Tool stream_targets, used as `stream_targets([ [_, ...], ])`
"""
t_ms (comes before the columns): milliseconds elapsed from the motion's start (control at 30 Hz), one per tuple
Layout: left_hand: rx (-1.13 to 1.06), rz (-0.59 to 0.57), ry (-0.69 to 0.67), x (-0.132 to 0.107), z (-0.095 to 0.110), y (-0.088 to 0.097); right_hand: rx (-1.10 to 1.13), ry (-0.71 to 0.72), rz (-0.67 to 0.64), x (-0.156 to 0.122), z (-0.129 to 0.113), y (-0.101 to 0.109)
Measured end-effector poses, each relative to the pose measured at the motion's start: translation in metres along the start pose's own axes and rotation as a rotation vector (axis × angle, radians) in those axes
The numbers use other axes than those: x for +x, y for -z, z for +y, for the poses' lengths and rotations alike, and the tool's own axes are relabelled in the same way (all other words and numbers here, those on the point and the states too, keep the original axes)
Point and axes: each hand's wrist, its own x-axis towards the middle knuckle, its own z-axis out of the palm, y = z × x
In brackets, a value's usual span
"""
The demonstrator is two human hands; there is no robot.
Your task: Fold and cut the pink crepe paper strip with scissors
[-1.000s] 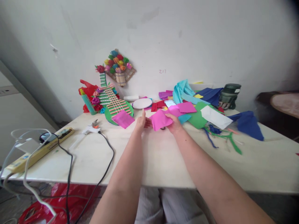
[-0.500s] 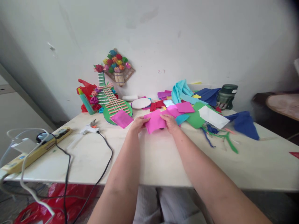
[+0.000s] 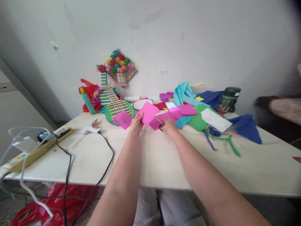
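My left hand (image 3: 136, 124) pinches a bright pink paper square (image 3: 148, 113) and holds it lifted off the table, tilted. My right hand (image 3: 168, 125) rests just right of it, fingers closed on a pair of scissors (image 3: 160, 123) with dark handles, lying over another pink sheet (image 3: 162, 118). One more pink square (image 3: 122, 119) lies to the left on the green base of a stick guitar model (image 3: 114, 102).
Coloured paper scraps (image 3: 199, 116) cover the table's far right, with a dark green jar (image 3: 229, 99) behind. A glue gun (image 3: 90, 128) and its black cable, plus a power strip (image 3: 35, 150), lie at left. A flower basket craft (image 3: 119, 70) hangs on the wall.
The left hand has lifted one pink square up and to the left, away from the pile. The right hand let go of the paper and now grips the scissors.
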Motion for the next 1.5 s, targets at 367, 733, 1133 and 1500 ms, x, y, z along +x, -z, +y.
stream_targets([
  [367, 0.002, 0.026, -0.017, 0.002, -0.001, 0.002, -0.148, -0.028, -0.099, -0.013, -0.016, 0.021],
  [733, 0.169, 0.067, 0.01, -0.001, -0.006, 0.003, -0.083, -0.026, -0.133, -0.019, -0.032, 0.032],
  [1133, 0.344, 0.034, 0.105, -0.005, -0.011, -0.002, 0.222, -0.245, -0.095, -0.005, -0.001, 0.031],
  [1500, 0.488, -0.093, 0.028, 0.004, -0.019, 0.008, 0.881, -0.206, 0.134, 0.014, 0.015, 0.012],
])
